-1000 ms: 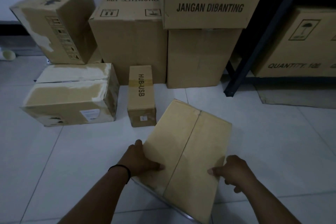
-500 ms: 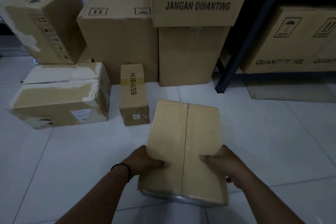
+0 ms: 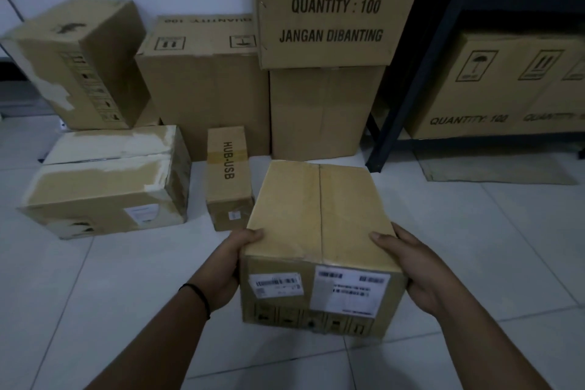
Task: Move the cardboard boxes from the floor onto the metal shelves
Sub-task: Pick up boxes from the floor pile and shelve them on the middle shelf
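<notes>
Gripping a taped cardboard box (image 3: 319,228) from both sides: left hand (image 3: 231,266) clasping the left edge, right hand (image 3: 411,269) clasping the right, thumbs hooked over the top, remaining fingers hidden behind the sides. Holding it above the tiled floor (image 3: 474,247), in front of the floor stack and left of the metal shelves (image 3: 421,70). Possibly slipping, since only a side squeeze is supporting the weight with nothing shown underneath; possibly clipping the HUB-USB box (image 3: 228,174) just beside it. Showing plain brown card, a taped centre seam, white shipping labels and handling symbols on the near face.
</notes>
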Action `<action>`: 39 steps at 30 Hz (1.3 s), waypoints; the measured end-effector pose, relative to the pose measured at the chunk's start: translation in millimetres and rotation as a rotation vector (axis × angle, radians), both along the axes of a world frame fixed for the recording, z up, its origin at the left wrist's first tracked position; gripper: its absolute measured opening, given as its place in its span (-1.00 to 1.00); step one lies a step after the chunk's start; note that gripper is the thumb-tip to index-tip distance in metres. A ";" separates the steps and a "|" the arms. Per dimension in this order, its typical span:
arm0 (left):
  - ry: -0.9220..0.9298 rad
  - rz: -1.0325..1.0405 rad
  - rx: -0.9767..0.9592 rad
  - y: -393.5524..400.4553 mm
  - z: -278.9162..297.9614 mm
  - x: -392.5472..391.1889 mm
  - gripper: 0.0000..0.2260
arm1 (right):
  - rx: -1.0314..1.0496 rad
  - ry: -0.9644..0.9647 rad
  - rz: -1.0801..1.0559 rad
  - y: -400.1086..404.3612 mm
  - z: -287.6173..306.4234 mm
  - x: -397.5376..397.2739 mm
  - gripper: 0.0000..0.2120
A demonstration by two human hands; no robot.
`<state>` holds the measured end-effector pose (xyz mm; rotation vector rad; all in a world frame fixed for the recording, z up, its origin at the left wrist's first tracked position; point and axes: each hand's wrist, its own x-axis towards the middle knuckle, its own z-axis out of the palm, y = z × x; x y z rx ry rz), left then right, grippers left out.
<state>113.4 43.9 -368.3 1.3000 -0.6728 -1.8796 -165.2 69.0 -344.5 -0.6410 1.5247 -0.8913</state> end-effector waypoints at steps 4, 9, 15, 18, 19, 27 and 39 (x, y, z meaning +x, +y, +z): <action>0.074 0.075 -0.022 1.9 27.9 2.0 -0.59 | -0.090 -0.129 -0.046 7.0 28.2 5.2 -0.75; 0.094 0.094 -0.126 -1.0 76.8 4.0 -0.54 | -0.194 -0.222 -0.148 10.4 65.8 15.6 -0.70; 0.121 0.095 -0.283 -10.8 153.4 4.8 -0.60 | -0.293 -0.261 -0.192 3.9 135.0 25.1 -0.82; 0.149 0.114 -0.353 -16.2 193.2 9.5 -0.66 | -0.355 -0.274 -0.160 -6.3 172.1 33.0 -0.80; 0.137 0.126 -0.379 -19.3 205.6 12.8 -0.66 | -0.379 -0.274 -0.144 -10.1 185.0 36.7 -0.77; 0.051 0.241 -0.479 -22.4 347.2 37.9 -0.62 | -0.440 -0.302 -0.084 -25.6 321.8 63.8 -0.75; -0.011 0.218 -0.507 7.3 658.9 46.0 -0.54 | -0.393 -0.311 -0.085 2.1 630.7 67.1 -0.76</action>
